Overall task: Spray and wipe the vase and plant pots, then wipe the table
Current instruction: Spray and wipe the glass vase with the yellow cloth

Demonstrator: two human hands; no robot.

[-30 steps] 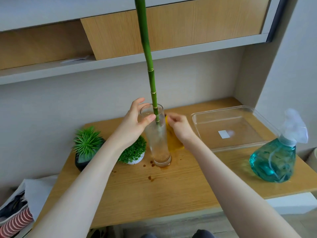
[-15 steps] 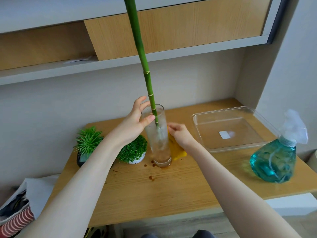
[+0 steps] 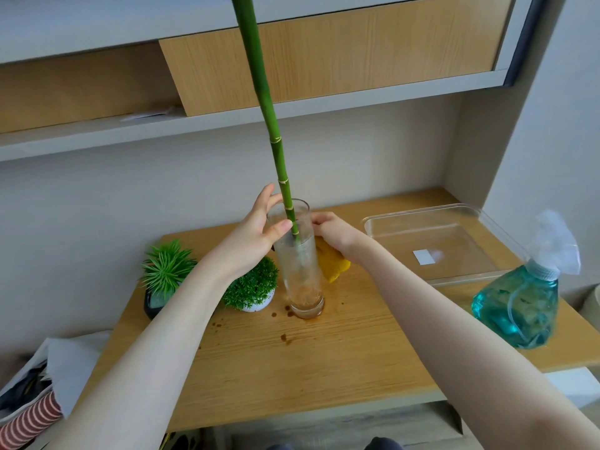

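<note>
- The right hand (image 3: 337, 233) is now sitting higher against the glass vase (image 3: 300, 264) than half a second ago, its grip curling around a yellow cloth (image 3: 332, 263) and pressing it to the vase's right wall near the rim.
- The left hand (image 3: 256, 232) is still gripping the vase's upper part, thumb across the front and fingers going behind the rim.
- The bamboo stalk (image 3: 264, 99) is leaning further left than before, rising between the two grips.
- One vase is standing on the wooden worktop (image 3: 308, 362), below both hands.
- Two small potted plants are sitting under the left forearm: a spiky one in a dark pot (image 3: 164, 274) and a bushy one in a white pot (image 3: 251, 287).
- One teal spray bottle (image 3: 522, 303) and one clear plastic tray (image 3: 431, 245) are lying well right of the right grip.
- Several brown spots (image 3: 285, 338) are showing near the vase base.
</note>
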